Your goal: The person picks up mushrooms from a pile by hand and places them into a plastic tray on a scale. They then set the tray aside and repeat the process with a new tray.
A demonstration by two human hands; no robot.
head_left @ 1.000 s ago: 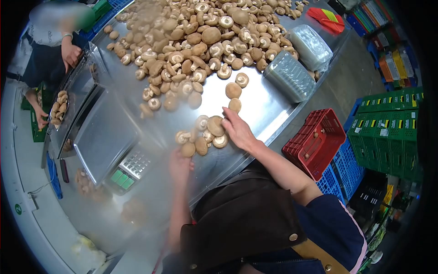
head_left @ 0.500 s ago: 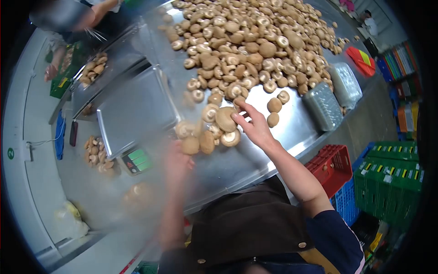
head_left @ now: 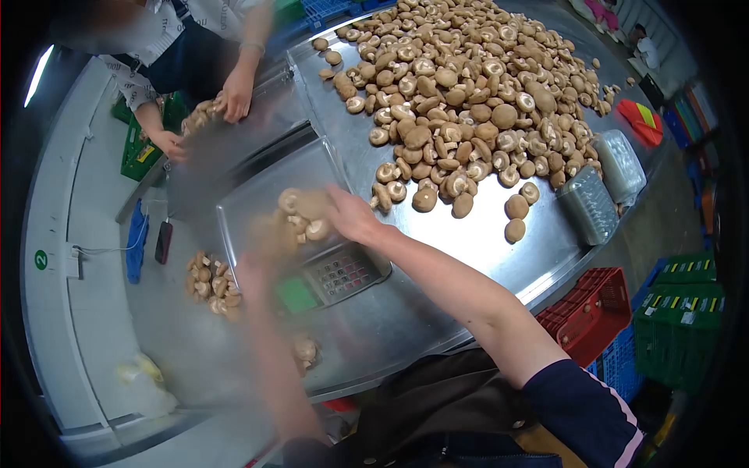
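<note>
Over the metal pan [head_left: 246,195] of a weighing scale, several brown-capped mushrooms [head_left: 318,229] are bunched between my two hands. My right hand [head_left: 353,215] grips the bunch from the right, its fingers curled against a cap. On the opposite side is my left hand [head_left: 253,273], smeared by motion with its fingers blurred, right beside the mushrooms. Below the pan show the scale's keypad [head_left: 343,273] and green display [head_left: 296,294]. One loose mushroom [head_left: 306,349] lies on the table in front of the scale.
A large mushroom heap [head_left: 484,101] covers the back of the steel table [head_left: 437,265]. Wrapped packs [head_left: 589,204] stand at its right edge. A small mushroom pile [head_left: 212,285] and a phone [head_left: 164,242] lie left. Another person's hand [head_left: 238,93] handles mushrooms across the table. Crates [head_left: 585,308] stand right.
Both hands have carried the bunch of mushrooms left, from the bare table by the heap to over the scale pan. The view has turned, and the other person's hands now show at the mushrooms.
</note>
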